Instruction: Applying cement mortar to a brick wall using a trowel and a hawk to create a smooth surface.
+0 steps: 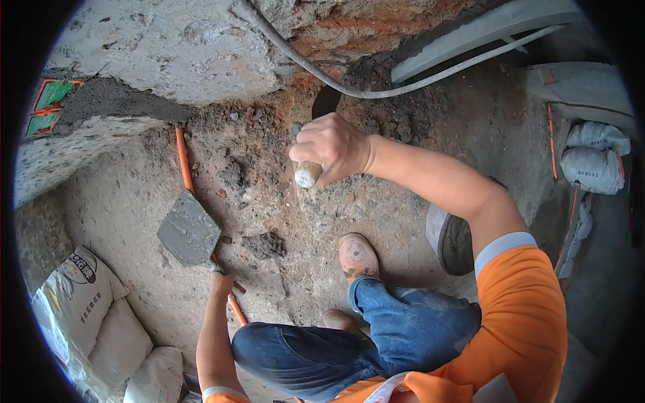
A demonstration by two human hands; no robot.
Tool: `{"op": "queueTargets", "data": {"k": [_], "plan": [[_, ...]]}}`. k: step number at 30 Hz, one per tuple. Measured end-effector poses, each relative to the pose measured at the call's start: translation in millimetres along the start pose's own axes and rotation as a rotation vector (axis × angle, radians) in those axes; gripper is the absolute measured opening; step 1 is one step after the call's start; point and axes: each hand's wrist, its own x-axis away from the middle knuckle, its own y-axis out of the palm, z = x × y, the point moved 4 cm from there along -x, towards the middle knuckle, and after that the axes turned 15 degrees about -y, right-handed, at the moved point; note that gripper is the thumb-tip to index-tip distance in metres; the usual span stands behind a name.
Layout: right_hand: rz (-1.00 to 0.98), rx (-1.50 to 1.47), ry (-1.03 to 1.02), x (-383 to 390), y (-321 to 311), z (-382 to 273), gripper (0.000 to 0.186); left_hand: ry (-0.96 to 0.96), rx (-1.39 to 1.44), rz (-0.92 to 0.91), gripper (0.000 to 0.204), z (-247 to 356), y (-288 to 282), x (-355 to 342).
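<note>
My right hand (330,149) is closed around the wooden handle (308,174) of a trowel, its pale worn end pointing back toward me. Beyond the knuckles shows the trowel's dark rounded blade (326,102), near the foot of the rough wall. Lower left, my left hand (219,283) grips the near corner of a flat grey mortar board (190,230); a dark stub sticks out beside the fingers. The board looks coated with wet grey mortar. The fingers of the left hand are only partly visible.
An orange pipe (183,158) runs beneath the board. A mortar clump (263,246) lies on the dirt-strewn floor. A bucket (454,240) stands under my right arm. Filled sacks (101,316) lie lower left, white bags (592,166) at right. A grey hose (349,88) crosses the top.
</note>
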Motion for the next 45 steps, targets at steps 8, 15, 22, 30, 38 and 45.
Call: {"op": "queueTargets", "data": {"k": [8,15,22,30,38,45], "plan": [[-0.124,0.078,0.143,48,-5,30,0.023,-0.102,-0.053,-0.084,0.05,9,7,-7],[-0.095,0.086,0.027,16,-8,20,0.025,-0.055,0.065,-0.102,0.047,-9,-5,1],[-0.039,0.054,-0.021,-9,-5,-7,0.025,-0.165,0.028,-0.132,0.045,7,-12,15],[-0.174,0.252,0.052,71,-8,20,0.023,-0.105,0.012,-0.117,0.045,4,-4,2],[-0.124,0.295,0.172,63,-3,-6,0.022,-0.107,0.013,-0.071,0.045,-8,-7,0],[-0.218,0.319,0.284,105,0,-16,0.021,-0.049,0.043,-0.089,0.045,0,-7,0]]}}
